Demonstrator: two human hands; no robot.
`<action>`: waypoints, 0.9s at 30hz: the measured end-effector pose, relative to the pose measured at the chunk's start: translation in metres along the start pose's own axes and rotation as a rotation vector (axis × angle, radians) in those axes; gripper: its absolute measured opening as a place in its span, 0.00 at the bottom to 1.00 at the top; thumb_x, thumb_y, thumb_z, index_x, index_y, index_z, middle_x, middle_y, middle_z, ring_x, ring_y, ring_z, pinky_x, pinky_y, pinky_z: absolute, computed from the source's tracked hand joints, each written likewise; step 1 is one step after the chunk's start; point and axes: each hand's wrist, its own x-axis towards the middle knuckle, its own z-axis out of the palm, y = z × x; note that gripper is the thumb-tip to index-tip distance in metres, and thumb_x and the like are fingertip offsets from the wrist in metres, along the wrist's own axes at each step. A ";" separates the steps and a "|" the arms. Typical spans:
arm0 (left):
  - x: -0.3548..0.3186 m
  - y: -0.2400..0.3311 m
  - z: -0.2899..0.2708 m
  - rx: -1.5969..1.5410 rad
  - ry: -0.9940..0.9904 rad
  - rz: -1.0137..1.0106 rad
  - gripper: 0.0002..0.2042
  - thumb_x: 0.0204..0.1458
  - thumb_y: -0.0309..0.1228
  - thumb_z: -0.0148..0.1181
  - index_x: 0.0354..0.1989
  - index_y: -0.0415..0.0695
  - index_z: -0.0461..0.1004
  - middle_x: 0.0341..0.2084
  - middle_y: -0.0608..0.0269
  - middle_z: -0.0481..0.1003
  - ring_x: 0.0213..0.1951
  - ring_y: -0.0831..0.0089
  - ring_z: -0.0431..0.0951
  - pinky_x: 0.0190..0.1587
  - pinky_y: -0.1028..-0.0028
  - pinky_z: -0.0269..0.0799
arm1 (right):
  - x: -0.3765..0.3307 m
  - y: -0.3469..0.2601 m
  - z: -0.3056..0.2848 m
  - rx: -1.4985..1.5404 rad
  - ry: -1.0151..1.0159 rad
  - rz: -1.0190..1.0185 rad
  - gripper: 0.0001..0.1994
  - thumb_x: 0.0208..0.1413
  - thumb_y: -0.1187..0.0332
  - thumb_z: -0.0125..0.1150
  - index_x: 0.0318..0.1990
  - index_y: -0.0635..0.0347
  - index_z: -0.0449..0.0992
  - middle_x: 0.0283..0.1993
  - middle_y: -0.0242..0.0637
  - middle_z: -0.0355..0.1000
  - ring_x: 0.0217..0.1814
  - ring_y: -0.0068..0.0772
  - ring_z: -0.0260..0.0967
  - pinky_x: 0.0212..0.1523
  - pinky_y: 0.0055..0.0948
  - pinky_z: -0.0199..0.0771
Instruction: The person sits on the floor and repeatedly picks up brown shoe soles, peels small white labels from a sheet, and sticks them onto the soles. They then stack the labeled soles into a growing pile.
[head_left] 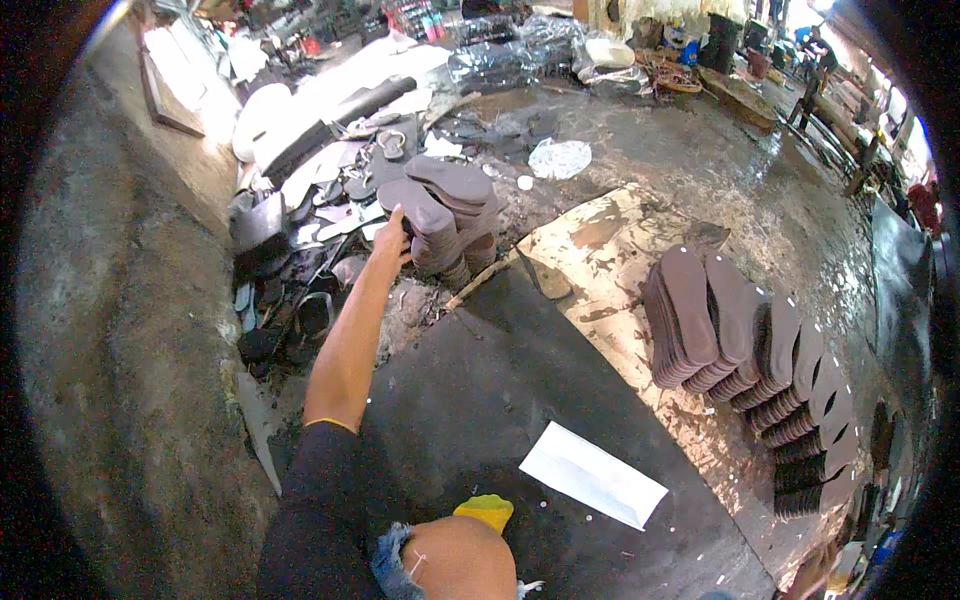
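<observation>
My left arm reaches forward to a tall stack of dark brown shoe soles (450, 215). My left hand (393, 240) is closed on the near left side of this stack, thumb near the top sole; the other fingers are partly hidden, so how many soles it grips cannot be told. On the right, several more stacks of brown soles (690, 320) stand in a curved row, with small white dots at their far ends. My right hand does not show.
A black sheet (470, 390) lies before me, bearing a white paper strip (593, 474). My bare knee (460, 560) is at the lower edge, beside a yellow piece (486, 511). Scraps and old footwear (310, 310) are heaped left. A tan sheet (600, 290) lies under the right stacks.
</observation>
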 end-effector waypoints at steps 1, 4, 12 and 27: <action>0.014 0.004 0.013 -0.003 0.016 -0.045 0.45 0.61 0.59 0.69 0.77 0.38 0.63 0.68 0.47 0.70 0.65 0.49 0.73 0.64 0.43 0.75 | 0.009 -0.046 0.039 -0.015 -0.121 -0.015 0.25 0.71 0.64 0.66 0.70 0.65 0.72 0.63 0.44 0.77 0.62 0.39 0.76 0.61 0.40 0.77; 0.034 0.005 0.034 0.065 0.074 -0.145 0.38 0.61 0.62 0.68 0.70 0.49 0.70 0.66 0.51 0.70 0.61 0.53 0.73 0.61 0.44 0.74 | 0.018 -0.203 0.193 -0.199 -0.555 -0.252 0.20 0.73 0.65 0.65 0.66 0.64 0.75 0.58 0.36 0.78 0.60 0.28 0.75 0.64 0.30 0.72; 0.020 -0.003 0.030 -0.098 0.033 -0.187 0.42 0.57 0.58 0.73 0.75 0.53 0.63 0.70 0.59 0.68 0.63 0.56 0.71 0.53 0.51 0.74 | -0.103 -0.466 0.749 0.040 -1.138 -0.238 0.29 0.72 0.45 0.66 0.66 0.59 0.75 0.54 0.39 0.80 0.53 0.34 0.76 0.51 0.35 0.78; -0.069 0.025 0.012 -0.610 -0.304 -0.015 0.30 0.55 0.46 0.71 0.60 0.36 0.76 0.55 0.53 0.80 0.54 0.56 0.81 0.60 0.52 0.77 | -0.119 -0.484 0.692 0.795 -1.469 0.451 0.27 0.69 0.45 0.65 0.62 0.60 0.78 0.56 0.44 0.82 0.55 0.45 0.81 0.58 0.46 0.84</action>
